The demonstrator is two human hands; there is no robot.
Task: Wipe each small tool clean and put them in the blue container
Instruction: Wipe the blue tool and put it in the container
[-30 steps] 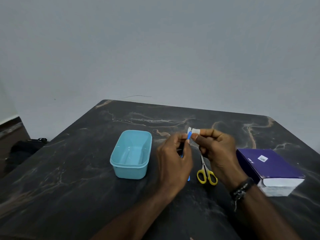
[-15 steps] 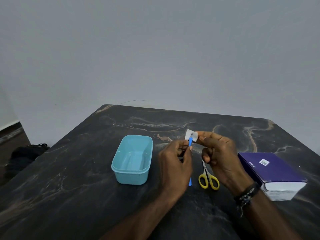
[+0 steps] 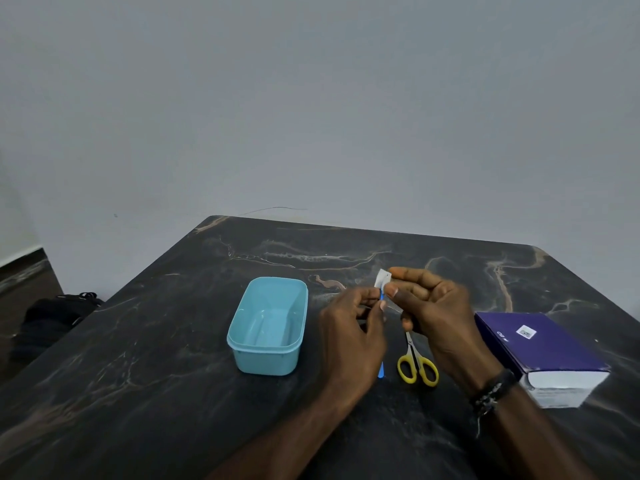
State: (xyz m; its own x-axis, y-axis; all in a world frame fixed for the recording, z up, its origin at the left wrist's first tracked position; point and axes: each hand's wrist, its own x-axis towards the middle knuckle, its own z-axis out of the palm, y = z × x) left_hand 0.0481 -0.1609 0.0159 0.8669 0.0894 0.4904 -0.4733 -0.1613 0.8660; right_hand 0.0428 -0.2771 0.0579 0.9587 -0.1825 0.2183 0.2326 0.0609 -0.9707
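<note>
My left hand (image 3: 353, 337) holds a thin blue tool (image 3: 381, 370) upright above the dark table; most of its shaft is hidden behind the hand, with its lower end poking out below. My right hand (image 3: 440, 317) pinches a small white wipe (image 3: 382, 278) around the tool's upper tip. The empty light blue container (image 3: 268, 329) stands just left of my left hand. Small scissors with yellow handles (image 3: 417, 367) lie on the table under and between my hands.
A thick purple book (image 3: 540, 355) lies at the right, near my right wrist. The dark marble table (image 3: 156, 358) ends at a grey wall behind. A black bag (image 3: 52, 317) sits on the floor at far left.
The view has tilted up a little, so everything sits lower in frame. My right hand has worked the wipe at the tool's tip; both hands stay in place.
</note>
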